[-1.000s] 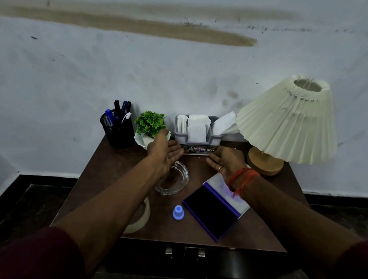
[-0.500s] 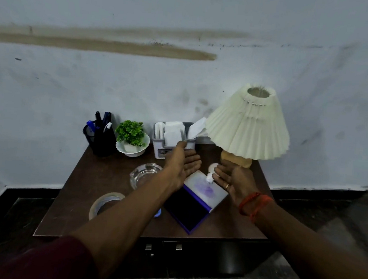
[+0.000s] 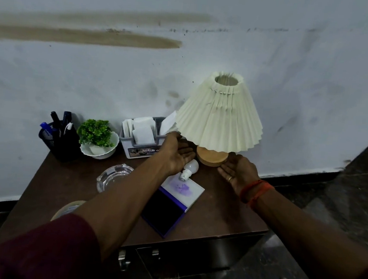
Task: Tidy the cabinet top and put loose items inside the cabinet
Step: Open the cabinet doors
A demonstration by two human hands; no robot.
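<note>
- Two hands flank the lamp [image 3: 220, 118] base: your left hand [image 3: 177, 154] sits to its left, palm open and fingers spread, and your right hand [image 3: 239, 170] to its right, also open. Neither grips anything, though fingertips lie very near the wooden base; you cannot tell whether they touch it.
- The lamp stands upright at the back right of the worktop [image 3: 221, 212].
- A bulb [image 3: 189, 169] lies on its side just below your left palm, its cap resting on the ink pad [image 3: 172, 203], which lies open.
- An ashtray [image 3: 113, 176] sits left of your left forearm; a tape roll [image 3: 68, 208] shows partly beneath that forearm, near the front edge.
- Along the wall, from left: pen holder [image 3: 58, 137], plant [image 3: 96, 138] in a white bowl, tissue box [image 3: 141, 139].
- The cabinet [image 3: 201, 255] doors below are closed.
</note>
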